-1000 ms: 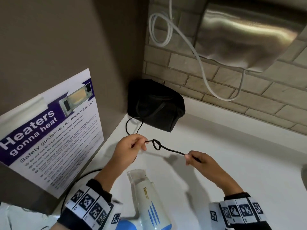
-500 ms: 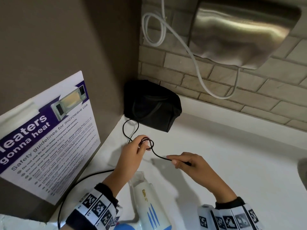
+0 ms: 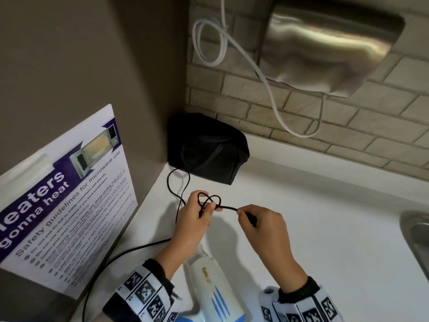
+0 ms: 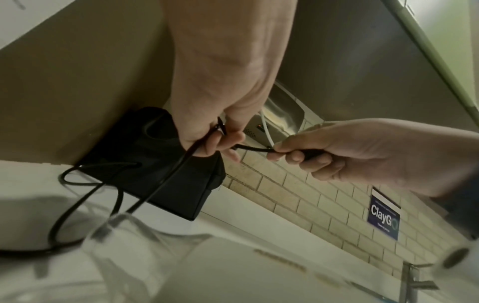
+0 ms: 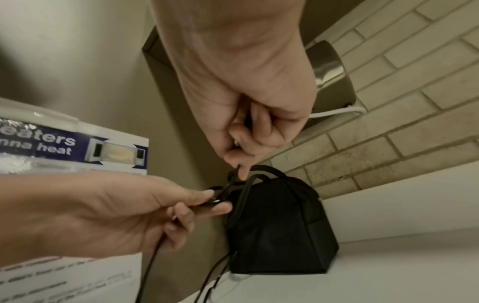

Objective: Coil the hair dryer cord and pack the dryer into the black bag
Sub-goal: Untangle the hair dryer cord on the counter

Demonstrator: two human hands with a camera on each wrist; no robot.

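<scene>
The white and blue hair dryer point(image 3: 213, 291) lies on the white counter point(image 3: 325, 228) below my wrists. Its thin black cord point(image 3: 176, 189) runs along the left wall and loops in front of the black bag point(image 3: 206, 147) in the corner. My left hand point(image 3: 197, 214) pinches small loops of the cord point(image 3: 210, 201) between thumb and fingers. My right hand point(image 3: 257, 221) grips the cord's end a short way to the right, with a short straight stretch between the hands. In the wrist views the left hand point(image 4: 215, 135) and right hand point(image 5: 243, 143) both curl round the cord before the bag point(image 5: 277, 221).
A microwave safety poster point(image 3: 60, 201) leans on the left wall. A steel hand dryer point(image 3: 329, 47) with a white cable point(image 3: 267, 84) hangs on the brick wall above. A sink rim point(image 3: 415, 233) shows at the right edge.
My hands have come closer together. The single knot-like loop between them is now a double loop gathered at the left hand's fingers, and the right hand has slid nearer along the cord.
</scene>
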